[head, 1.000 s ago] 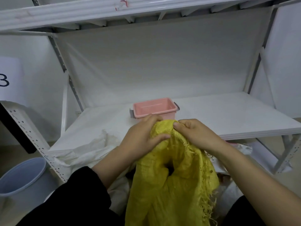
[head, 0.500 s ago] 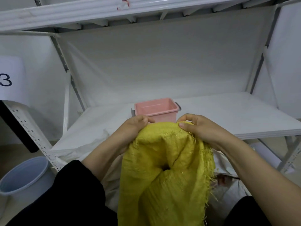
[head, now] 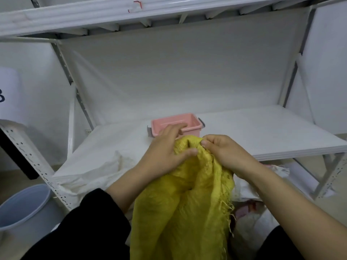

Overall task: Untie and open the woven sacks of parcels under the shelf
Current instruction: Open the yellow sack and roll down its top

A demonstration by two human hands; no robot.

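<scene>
A yellow woven sack (head: 180, 209) stands in front of me, its frayed top edge raised to the front edge of the white shelf board (head: 262, 136). My left hand (head: 165, 149) grips the bunched top of the sack from the left, thumb pressed across the fabric. My right hand (head: 221, 151) pinches the same top edge from the right. A dark fold or gap shows in the sack below the hands. White woven sacks (head: 90, 177) lie under and beside the shelf, left and right (head: 249, 218); I cannot see their ties.
A pink plastic bin (head: 189, 126) sits on the shelf just behind my hands. A grey-blue bucket (head: 22, 205) stands on the floor at the lower left. Perforated shelf uprights (head: 28, 158) frame both sides, and an upper shelf (head: 150, 10) runs overhead.
My hands have come closer together again, bunching the sack's top. The left hand shifted up and right, its thumb now across the fabric.
</scene>
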